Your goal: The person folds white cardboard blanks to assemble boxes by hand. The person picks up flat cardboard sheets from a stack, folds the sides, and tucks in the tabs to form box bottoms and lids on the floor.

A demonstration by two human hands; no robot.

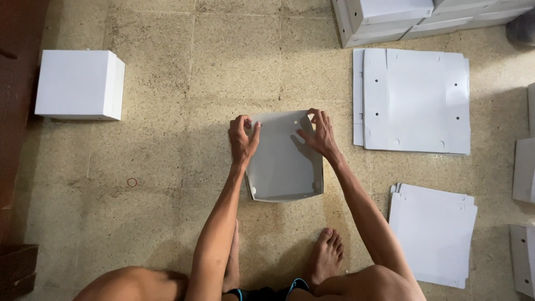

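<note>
We had the half-folded box on the floor at frame centre, just ahead of our foot, open side up. It was white card, walls partly raised, small punched holes near the top edge and lower corners. Placed there likely because it sat within easy reach of both arms while we squatted.

Left hand gripped the box's wall at about 10 o'clock, thumb and fingers pinching the card edge, probably to keep that side upright. Right hand rested at about 2 o'clock on the opposite wall, fingers spread and pressed against the flap, seemingly pushing it inward. Both hands touched the box; neither lifted it clear as far as we could tell.

Outward: flat blanks lay at 2 o'clock, well apart from the box, stacked unfolded with slots and holes showing. A second stack lay at 4 o'clock, near our right arm, likely supply kept on the working side. Finished boxes sat at 1 o'clock by the top edge. One closed cube box stood at 10 o'clock, well apart. A red rubber band lay at 9 o'clock on the bare floor. More card pieces cut off at 3 o'clock.
</note>
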